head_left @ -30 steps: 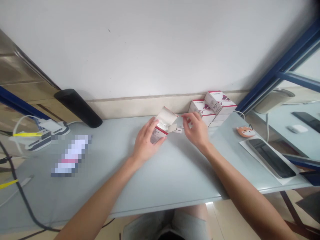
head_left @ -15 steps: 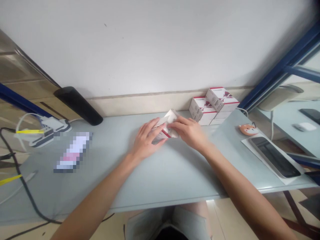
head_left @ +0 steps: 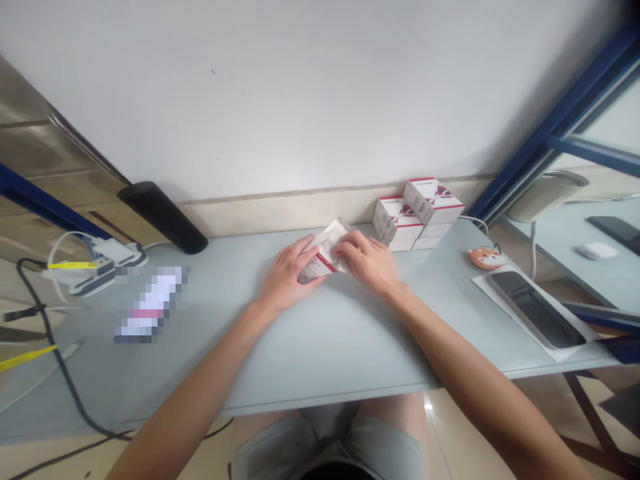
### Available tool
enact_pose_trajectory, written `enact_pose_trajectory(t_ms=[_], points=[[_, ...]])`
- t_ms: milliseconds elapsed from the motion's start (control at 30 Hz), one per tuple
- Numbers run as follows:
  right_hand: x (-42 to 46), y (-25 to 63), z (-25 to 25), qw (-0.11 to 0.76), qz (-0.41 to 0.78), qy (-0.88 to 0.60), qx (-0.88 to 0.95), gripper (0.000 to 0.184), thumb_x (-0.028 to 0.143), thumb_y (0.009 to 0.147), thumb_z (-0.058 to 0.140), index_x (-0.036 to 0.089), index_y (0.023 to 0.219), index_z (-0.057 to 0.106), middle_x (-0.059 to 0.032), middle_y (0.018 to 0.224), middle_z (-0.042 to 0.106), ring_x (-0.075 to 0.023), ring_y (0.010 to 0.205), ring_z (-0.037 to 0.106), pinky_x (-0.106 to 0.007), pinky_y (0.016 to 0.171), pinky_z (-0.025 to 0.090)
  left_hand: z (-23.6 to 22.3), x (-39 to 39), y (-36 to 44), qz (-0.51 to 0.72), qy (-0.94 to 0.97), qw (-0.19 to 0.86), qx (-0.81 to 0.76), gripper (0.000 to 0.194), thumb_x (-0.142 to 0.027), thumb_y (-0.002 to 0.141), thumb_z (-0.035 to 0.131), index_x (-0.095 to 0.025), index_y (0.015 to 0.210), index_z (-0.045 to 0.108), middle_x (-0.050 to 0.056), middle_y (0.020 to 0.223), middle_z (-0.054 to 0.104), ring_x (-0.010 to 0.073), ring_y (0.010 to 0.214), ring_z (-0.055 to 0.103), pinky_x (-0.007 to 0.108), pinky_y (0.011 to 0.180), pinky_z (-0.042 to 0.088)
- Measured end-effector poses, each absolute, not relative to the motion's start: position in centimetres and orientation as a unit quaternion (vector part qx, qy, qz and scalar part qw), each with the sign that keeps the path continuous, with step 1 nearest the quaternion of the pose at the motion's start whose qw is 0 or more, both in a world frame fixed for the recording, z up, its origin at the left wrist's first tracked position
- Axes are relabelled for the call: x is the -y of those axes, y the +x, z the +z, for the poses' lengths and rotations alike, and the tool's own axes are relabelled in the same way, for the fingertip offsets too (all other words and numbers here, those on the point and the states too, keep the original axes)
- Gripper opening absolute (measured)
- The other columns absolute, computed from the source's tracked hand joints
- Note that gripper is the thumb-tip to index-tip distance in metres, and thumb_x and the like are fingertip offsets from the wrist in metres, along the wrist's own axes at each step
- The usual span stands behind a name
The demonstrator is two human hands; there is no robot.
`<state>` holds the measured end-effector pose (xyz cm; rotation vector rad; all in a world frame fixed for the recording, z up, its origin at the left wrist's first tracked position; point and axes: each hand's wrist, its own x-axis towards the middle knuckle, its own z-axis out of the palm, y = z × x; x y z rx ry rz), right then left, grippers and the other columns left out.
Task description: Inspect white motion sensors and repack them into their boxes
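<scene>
A small white carton with a red stripe (head_left: 320, 262) lies tilted on the table between both hands, its flap end facing right. My left hand (head_left: 290, 272) wraps round the carton's left side, thumb in front and fingers over the back. At the flap end, my right hand (head_left: 367, 260) has its fingers bent and pressed together against the white flaps. Whether those fingers pinch a flap or reach inside is hard to make out. Behind and to the right stand several similar white and red cartons (head_left: 413, 220), stacked against the wall.
A black cylinder (head_left: 165, 217) leans at the back left, near a power strip (head_left: 107, 267) with cables. A blurred-out phone-like object (head_left: 150, 303) lies on the left. To the right are a fox-faced orange item (head_left: 485, 258) and a phone (head_left: 537, 308) on white paper.
The carton's raised flaps have come down lower over its end, with my right hand pressing closer in. My left hand keeps its hold. The whole view has shifted slightly.
</scene>
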<state>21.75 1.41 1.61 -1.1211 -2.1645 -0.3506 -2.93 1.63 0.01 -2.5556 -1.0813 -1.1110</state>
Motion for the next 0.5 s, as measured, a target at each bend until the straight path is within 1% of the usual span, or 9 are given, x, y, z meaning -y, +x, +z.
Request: enact_pose_trajectory(t_ms=[100,167,300,400,433,500], points=[[-1.7,22.2,1.7,0.353,-0.122,-0.444,0.814,0.025,0.01,0.101,0.049,0.025,0.11,0.068,-0.0072,0.117,0.069,-0.0191,0.082,0.063,-0.033,0.075,0.045,-0.2,-1.6,-2.9,-0.377,-0.852,0.079,0.356,0.091,-0.028,0.086,0.083,-0.031,0.161,0.032,0.014,0.159,0.055,0.0284,0.143,0.058,0.046,0.114,0.053],[-1.7,22.6,2.0,0.375,-0.102,-0.449,0.804,0.026,0.01,0.099,0.048,0.025,0.111,0.065,-0.0086,0.121,0.067,-0.0201,0.085,0.064,-0.034,0.075,0.046,-0.1,-1.6,-2.9,-0.376,-0.852,0.075,0.356,0.093,-0.03,0.087,0.082,-0.032,0.163,0.028,0.013,0.16,0.053,0.0279,0.144,0.057,0.045,0.116,0.053],[-1.3,22.8,2.7,0.437,-0.033,-0.456,0.775,0.018,0.014,0.099,0.047,0.024,0.109,0.058,-0.011,0.124,0.062,-0.0216,0.088,0.064,-0.034,0.066,0.048,0.6,-1.3,-3.0,-0.35,-0.859,0.086,0.365,0.094,-0.034,0.088,0.082,-0.032,0.165,0.028,0.012,0.161,0.053,0.0292,0.142,0.059,0.044,0.116,0.053],[-1.0,22.3,2.8,0.51,0.023,-0.444,0.736,0.012,0.023,0.104,0.042,0.025,0.104,0.054,-0.0113,0.123,0.061,-0.0222,0.092,0.064,-0.035,0.068,0.051,1.6,-1.1,-3.4,-0.348,-0.866,0.105,0.342,0.091,-0.032,0.091,0.078,-0.034,0.166,0.027,0.011,0.159,0.055,0.0289,0.139,0.062,0.043,0.115,0.054],[-1.0,22.0,2.7,0.538,0.048,-0.434,0.722,0.012,0.026,0.106,0.041,0.025,0.102,0.052,-0.0113,0.123,0.061,-0.0214,0.09,0.064,-0.035,0.069,0.052,1.9,-1.0,-3.6,-0.348,-0.869,0.11,0.335,0.09,-0.032,0.092,0.076,-0.034,0.166,0.027,0.011,0.159,0.055,0.0289,0.137,0.063,0.043,0.115,0.054],[-1.0,21.6,2.6,0.603,0.117,-0.415,0.671,0.015,0.033,0.108,0.037,0.026,0.101,0.048,-0.0099,0.12,0.062,-0.0176,0.079,0.061,-0.033,0.066,0.053,2.3,-1.0,-4.3,-0.346,-0.872,0.113,0.326,0.089,-0.03,0.092,0.075,-0.034,0.167,0.028,0.011,0.158,0.056,0.0295,0.135,0.065,0.044,0.114,0.054]])
